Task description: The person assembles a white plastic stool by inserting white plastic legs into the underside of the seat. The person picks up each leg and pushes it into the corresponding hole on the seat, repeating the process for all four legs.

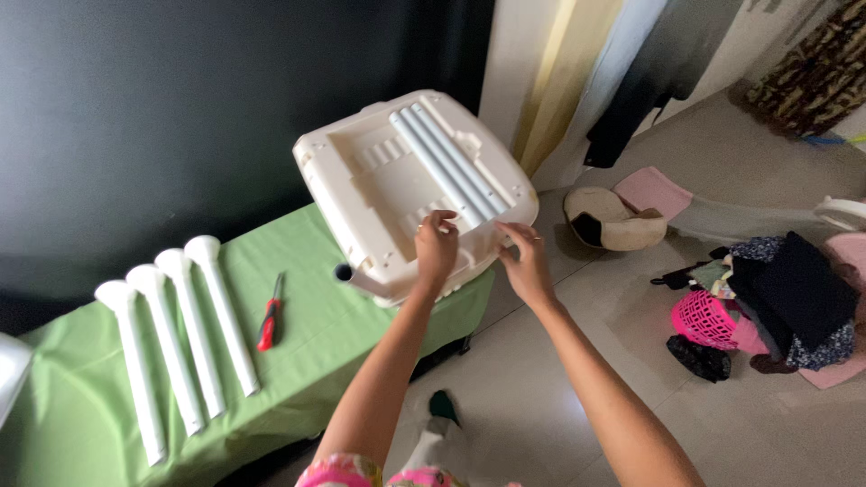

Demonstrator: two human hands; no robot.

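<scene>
A dark, nearly black wall (pixel 180 108) is seen behind the bench (pixel 81 415), which is covered with a light green cloth. Pale grey floor tiles (pixel 541 397) are lit softly from the right. Pale striped curtains (pixel 559 72) are hung beside the wall, and a pink plastic mesh basket (pixel 704 320) is left on the floor among heaped dark clothes (pixel 794 289).

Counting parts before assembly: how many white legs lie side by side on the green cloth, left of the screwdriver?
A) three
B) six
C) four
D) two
C: four white legs lie in a row on the green cloth, left of the red-handled screwdriver.
</scene>
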